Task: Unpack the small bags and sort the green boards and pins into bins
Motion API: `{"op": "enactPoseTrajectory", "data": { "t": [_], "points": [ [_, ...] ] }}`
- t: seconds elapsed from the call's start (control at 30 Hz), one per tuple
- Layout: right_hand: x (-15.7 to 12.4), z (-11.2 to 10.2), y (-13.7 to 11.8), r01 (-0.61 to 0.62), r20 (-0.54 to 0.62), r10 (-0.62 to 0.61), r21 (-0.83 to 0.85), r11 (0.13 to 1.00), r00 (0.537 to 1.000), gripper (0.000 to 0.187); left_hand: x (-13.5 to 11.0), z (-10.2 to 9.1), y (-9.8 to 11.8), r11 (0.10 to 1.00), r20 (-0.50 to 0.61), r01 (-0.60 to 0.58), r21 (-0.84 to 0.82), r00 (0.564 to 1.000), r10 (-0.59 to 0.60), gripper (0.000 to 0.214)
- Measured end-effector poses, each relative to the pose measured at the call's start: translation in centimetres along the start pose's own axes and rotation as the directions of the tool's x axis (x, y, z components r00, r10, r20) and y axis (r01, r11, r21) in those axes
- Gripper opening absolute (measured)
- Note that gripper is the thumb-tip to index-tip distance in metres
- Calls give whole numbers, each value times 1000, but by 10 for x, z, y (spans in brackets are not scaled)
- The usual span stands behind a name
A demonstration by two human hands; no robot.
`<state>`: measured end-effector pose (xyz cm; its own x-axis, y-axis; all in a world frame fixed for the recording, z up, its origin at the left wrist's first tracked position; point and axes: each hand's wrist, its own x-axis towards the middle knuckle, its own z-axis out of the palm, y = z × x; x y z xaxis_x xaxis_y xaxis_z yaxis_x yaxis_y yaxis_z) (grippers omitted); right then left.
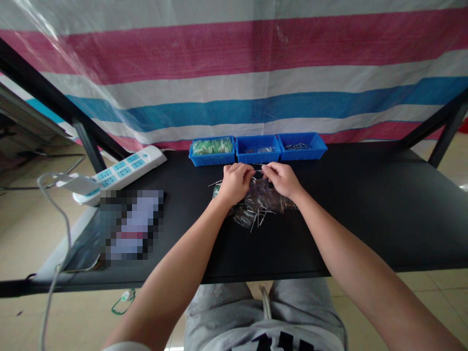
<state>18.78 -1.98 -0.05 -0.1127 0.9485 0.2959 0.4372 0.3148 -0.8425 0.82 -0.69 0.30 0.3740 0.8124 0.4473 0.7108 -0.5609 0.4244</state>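
My left hand (237,183) and my right hand (282,179) are close together over the middle of the black table. Fingertips of both are pinched on a thin silvery metal pin (258,170) that spans the small gap between them. Its exact kind is too small to make out. Under and in front of my hands lies a loose pile of similar thin metal pins (259,217) and small clear plastic bags (268,196). My left hand covers part of this pile. Some bags look brownish, and a bit of green shows at the pile's left side.
Three blue bins (258,157) stand in a row behind my hands. The left one holds green-and-clear packets (212,146), the right one thin metal pieces (297,146). A white power strip (122,170) with a plugged-in charger and a pixelated phone-like object (135,226) lie to the left.
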Motion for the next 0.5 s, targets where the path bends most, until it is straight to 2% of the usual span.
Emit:
{"op": "enactPoseTrajectory", "data": {
  "t": [0.37, 0.5],
  "points": [
    [2, -4, -1, -29, 112, 28, 7, 1000, 993, 43, -1, 0, -3, 1000, -44, -14, -12, 999, 13, 13],
    [3, -6, 0, -115, 101, 96, 202, 973, 990, 45, -1, -1, -3, 1000, -58, 0, -12, 998, 0, 16]
  ]
}}
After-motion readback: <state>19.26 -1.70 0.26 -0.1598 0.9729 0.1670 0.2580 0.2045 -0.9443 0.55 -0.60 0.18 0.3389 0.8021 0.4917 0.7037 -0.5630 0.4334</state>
